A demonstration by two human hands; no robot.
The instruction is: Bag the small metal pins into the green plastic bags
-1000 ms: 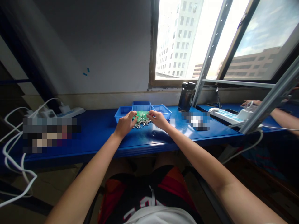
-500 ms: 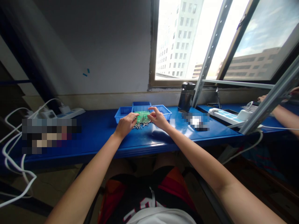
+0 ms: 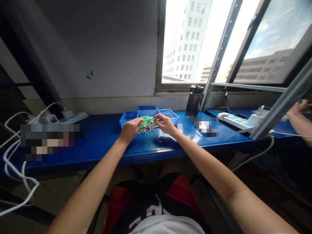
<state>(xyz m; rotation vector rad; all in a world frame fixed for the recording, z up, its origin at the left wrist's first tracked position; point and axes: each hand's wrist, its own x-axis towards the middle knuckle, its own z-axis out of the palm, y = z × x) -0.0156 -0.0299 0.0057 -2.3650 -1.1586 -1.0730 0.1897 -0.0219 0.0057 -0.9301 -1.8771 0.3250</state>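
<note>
A green see-through plastic bag (image 3: pixel 147 120) stretches between my hands over the blue table. My left hand (image 3: pixel 130 130) pinches its left side, and my right hand (image 3: pixel 166 124) has thumb and fingers closed on its right side. Under and in front of the bag lies a loose heap of thin silver metal pins (image 3: pixel 148 128), screws or nails; they are too small to tell apart. Just behind, three blue plastic bins stand together: a left bin (image 3: pixel 124 119), a back bin (image 3: pixel 148 108) and a right bin (image 3: pixel 173 115). The bag and hands partly cover them.
A black bottle (image 3: pixel 194 101) stands by the metal post (image 3: pixel 220 45) at the right. Power strips (image 3: pixel 237 121) lie on both sides, with white cables (image 3: pixel 24 172) hanging at the left. Another person's hand (image 3: pixel 301 109) is at the far right. Two blurred patches hide items.
The bag has sunk flatter, and more of the metal pins lie exposed on the table. My hands have barely shifted. The other person's hand at the right has moved.
</note>
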